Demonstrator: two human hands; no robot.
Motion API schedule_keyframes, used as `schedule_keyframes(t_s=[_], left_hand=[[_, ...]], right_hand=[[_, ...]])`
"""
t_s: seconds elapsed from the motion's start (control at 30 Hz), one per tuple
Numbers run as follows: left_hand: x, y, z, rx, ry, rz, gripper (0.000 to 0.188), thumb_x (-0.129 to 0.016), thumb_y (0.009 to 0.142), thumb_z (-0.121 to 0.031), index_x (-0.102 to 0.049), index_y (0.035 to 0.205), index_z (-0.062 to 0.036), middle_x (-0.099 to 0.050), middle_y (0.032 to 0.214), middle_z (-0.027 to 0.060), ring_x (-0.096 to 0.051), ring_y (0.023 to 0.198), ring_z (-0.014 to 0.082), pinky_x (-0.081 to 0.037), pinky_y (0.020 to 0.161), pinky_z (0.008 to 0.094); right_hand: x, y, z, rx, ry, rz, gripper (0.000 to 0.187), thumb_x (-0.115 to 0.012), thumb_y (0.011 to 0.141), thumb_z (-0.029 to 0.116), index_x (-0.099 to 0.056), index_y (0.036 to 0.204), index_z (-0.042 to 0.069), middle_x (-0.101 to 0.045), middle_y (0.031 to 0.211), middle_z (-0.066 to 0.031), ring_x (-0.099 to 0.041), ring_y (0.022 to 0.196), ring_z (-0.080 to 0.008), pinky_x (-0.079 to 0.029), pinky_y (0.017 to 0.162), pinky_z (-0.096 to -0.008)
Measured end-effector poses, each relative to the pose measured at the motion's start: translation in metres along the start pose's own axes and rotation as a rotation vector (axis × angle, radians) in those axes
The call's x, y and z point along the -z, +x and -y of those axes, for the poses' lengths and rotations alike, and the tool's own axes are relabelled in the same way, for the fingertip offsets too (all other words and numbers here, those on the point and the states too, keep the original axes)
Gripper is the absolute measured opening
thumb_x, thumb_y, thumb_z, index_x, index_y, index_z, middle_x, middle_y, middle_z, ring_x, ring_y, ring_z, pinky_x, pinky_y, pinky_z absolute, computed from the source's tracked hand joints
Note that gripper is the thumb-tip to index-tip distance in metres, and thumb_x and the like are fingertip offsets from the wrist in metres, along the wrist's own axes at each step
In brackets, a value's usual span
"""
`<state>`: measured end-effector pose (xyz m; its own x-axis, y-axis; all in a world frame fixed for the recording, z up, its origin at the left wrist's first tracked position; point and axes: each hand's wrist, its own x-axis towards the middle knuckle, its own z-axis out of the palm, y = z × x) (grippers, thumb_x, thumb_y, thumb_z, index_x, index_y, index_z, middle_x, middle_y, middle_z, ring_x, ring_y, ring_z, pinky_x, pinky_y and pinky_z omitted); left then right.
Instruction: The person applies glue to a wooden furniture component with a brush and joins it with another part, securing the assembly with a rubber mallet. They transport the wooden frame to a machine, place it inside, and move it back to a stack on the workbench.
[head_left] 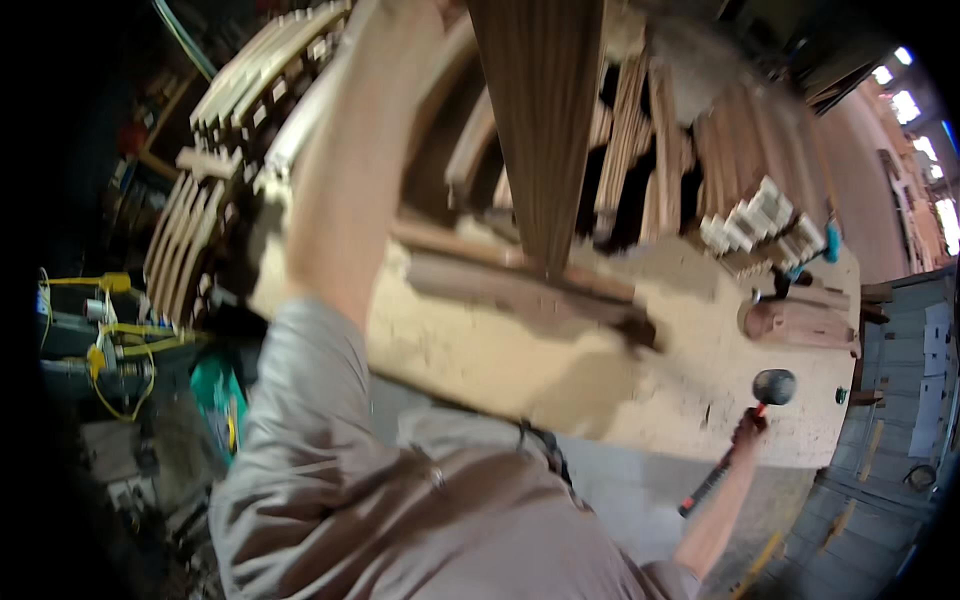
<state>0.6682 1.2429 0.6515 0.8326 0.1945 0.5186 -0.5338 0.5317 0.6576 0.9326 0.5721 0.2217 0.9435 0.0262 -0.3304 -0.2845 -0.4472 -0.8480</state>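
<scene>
A dark brown wooden board (pixel 540 120) rises steeply in the middle, its narrow-looking lower end at a long wooden rail (pixel 480 245) on the pale workbench (pixel 470 350). My left arm reaches up past the rail. Only a blurred bit of my left hand (pixel 452 10) shows at the upper edge, beside the board; its fingers are out of sight. At the lower right, my right hand (pixel 748 428) is closed round the handle of a mallet (pixel 773 388) with a dark rounded head and a red and black handle. The mallet head is over the bench's front right part.
Several wooden slats (pixel 640 130) lie along the bench's far side. Pale-ended pieces (pixel 760 220) are stacked at the right, near a brown wooden part (pixel 805 325). Curved wooden frames (pixel 185 240) stand at the left. A teal bag-like thing (pixel 218 395) is below them.
</scene>
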Motion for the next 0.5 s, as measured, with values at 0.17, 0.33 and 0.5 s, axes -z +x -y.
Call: schedule_keyframes(t_s=[0.17, 0.33, 0.5], left_hand=[[0.013, -0.017, 0.039, -0.209, 0.307, 0.063, 0.067, -0.062, 0.051, -0.006, -0.057, 0.117, 0.007, -0.065, 0.099, 0.0239, -0.068, 0.087, 0.0328, -0.059, 0.073, 0.0429], [0.02, -0.035, 0.018, -0.171, 0.326, 0.106, 0.062, -0.068, 0.054, -0.007, -0.06, 0.115, 0.0047, -0.067, 0.102, 0.017, -0.067, 0.092, 0.0275, -0.053, 0.085, 0.0384], [0.027, -0.046, 0.005, -0.177, 0.444, 0.082, 0.063, -0.069, 0.053, -0.011, -0.059, 0.113, 0.0063, -0.066, 0.103, 0.0198, -0.067, 0.091, 0.029, -0.056, 0.081, 0.0394]], right_hand=[[-0.042, -0.156, 0.308, 0.734, 0.194, 0.278, 0.039, -0.051, 0.086, -0.001, -0.052, 0.125, 0.008, -0.036, 0.058, 0.0077, -0.033, 0.044, -0.0028, -0.027, 0.041, -0.0193], [-0.075, -0.199, 0.485, 1.268, -0.509, 0.034, 0.022, -0.063, 0.091, 0.02, -0.057, 0.107, 0.006, -0.05, 0.071, 0.0036, -0.044, 0.059, -0.0048, -0.036, 0.051, -0.0238], [-0.095, -0.296, 0.638, 1.565, -0.51, -0.073, 0.035, -0.063, 0.092, 0.028, -0.054, 0.118, 0.007, -0.054, 0.08, 0.0018, -0.047, 0.061, -0.006, -0.041, 0.054, -0.0228]])
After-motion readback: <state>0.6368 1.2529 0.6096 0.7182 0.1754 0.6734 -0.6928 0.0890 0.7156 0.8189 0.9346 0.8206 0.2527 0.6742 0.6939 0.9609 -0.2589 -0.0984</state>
